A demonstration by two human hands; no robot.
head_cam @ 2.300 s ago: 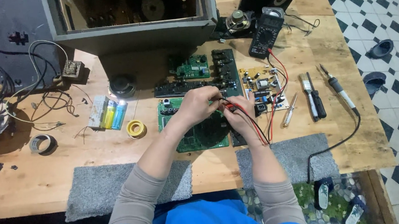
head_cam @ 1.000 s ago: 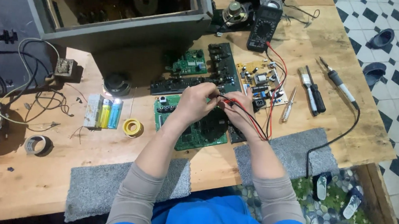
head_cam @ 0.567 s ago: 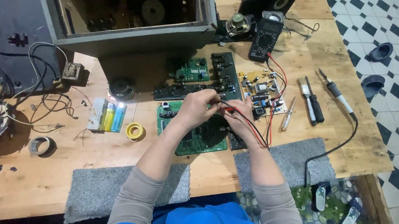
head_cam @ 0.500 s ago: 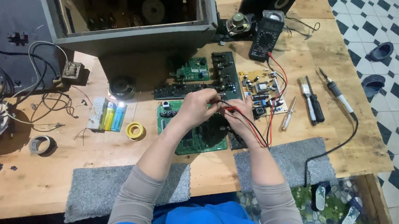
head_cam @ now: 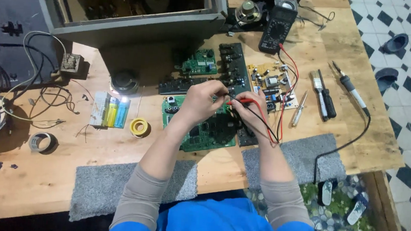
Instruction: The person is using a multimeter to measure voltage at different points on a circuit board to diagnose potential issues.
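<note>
head view: a green circuit board lies flat on the tabletop. the left hand and right hand are each closed on a multimeter probe, tips pressed to the board for steady contact.

On the worktop, the circuit board lay at the centre, under the left hand and the right hand, which met above its right part. Behind it lay more boards, and behind those stood an open cabinet. The multimeter sat at the back right, its leads running forward to the hands. Right of the boards lay a small screwdriver, a brush and a soldering iron. Left of the board sat a solder spool, then a battery pack; a tape roll lay nearer the left edge. Two mats lay along the front edge.
</note>
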